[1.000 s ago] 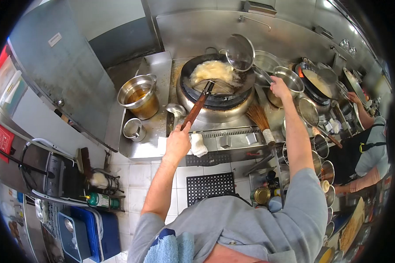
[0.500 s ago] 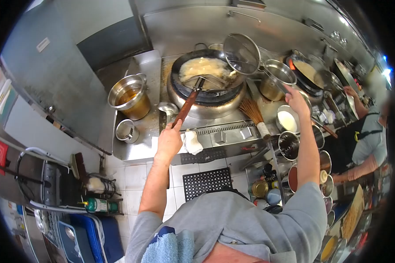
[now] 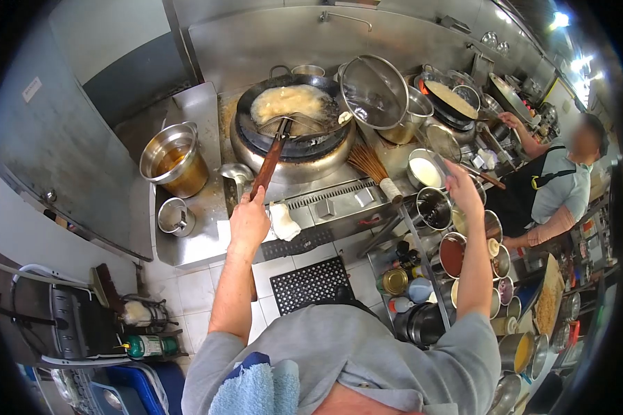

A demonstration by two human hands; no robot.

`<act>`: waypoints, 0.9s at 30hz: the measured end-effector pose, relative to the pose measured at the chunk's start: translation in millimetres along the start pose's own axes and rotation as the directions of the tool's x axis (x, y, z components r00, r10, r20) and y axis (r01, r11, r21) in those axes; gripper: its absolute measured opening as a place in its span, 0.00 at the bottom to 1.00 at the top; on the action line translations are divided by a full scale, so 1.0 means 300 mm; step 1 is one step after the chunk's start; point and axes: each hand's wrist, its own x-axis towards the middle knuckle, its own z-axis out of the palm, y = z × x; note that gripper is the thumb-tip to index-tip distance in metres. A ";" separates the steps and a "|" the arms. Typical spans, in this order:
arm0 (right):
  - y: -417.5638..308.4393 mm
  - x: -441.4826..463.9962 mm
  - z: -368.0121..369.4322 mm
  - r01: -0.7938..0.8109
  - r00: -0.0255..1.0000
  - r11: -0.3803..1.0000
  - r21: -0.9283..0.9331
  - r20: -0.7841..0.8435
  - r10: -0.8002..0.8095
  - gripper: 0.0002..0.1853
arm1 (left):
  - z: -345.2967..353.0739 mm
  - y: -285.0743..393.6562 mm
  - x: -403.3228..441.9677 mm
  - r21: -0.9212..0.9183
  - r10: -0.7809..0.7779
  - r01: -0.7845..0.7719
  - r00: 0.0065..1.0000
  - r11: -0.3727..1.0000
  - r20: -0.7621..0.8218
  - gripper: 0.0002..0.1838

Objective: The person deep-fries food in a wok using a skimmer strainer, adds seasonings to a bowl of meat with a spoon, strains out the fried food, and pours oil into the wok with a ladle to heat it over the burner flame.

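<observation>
My left hand (image 3: 248, 223) is closed around the wooden handle of a wire skimmer (image 3: 270, 162). The skimmer's head rests in a large black wok (image 3: 248, 138), against pale food (image 3: 291, 102) frothing in oil. My right hand (image 3: 466, 191) grips the handle of a big round mesh strainer (image 3: 374, 92). Its mesh is raised and tilted just right of the wok, in front of a metal pot (image 3: 420, 104), and I see nothing lying in it. A small pale piece (image 3: 345, 117) shows at the wok's right rim.
On the left stand an oil pot (image 3: 190, 181) and a small metal pot (image 3: 176, 218). A ladle (image 3: 237, 171) lies beside the wok. A bamboo brush (image 3: 370, 166) and a bowl of white contents (image 3: 426, 173) are at right. A co-worker (image 3: 561, 180) stands by another wok (image 3: 457, 102).
My view has turned to the right. The strainer has moved right, away from the wok, and appears closer. My right hand has drawn back towards me; my left still holds the skimmer in the wok.
</observation>
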 end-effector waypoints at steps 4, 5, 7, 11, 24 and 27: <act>-0.033 -0.020 0.011 -0.130 0.991 0.987 0.098 0.001 0.131 0.25 | 0.026 -0.021 -0.001 0.002 0.007 -0.007 1.000 1.000 -0.002 0.24; 0.010 0.009 0.035 0.019 0.999 0.999 0.037 -0.047 -0.017 0.23 | 0.034 -0.017 -0.003 0.000 -0.002 0.002 1.000 1.000 0.011 0.25; -0.013 0.057 0.073 -0.002 0.997 0.996 0.087 -0.076 0.009 0.22 | 0.038 -0.008 -0.001 0.007 -0.016 0.015 0.999 1.000 0.043 0.26; -0.044 0.225 0.157 -0.071 0.997 0.978 0.194 -0.030 0.078 0.21 | 0.040 0.010 -0.004 0.056 -0.034 0.030 0.998 0.998 0.057 0.27; 0.043 0.903 0.477 -0.185 0.946 0.938 0.293 0.312 0.089 0.21 | -0.119 0.099 0.011 0.154 -0.083 0.078 0.996 0.985 0.024 0.26; 0.062 0.937 0.514 -0.417 0.833 0.767 0.488 0.542 0.108 0.24 | -0.113 0.108 0.014 0.145 -0.107 0.102 0.994 0.984 0.031 0.26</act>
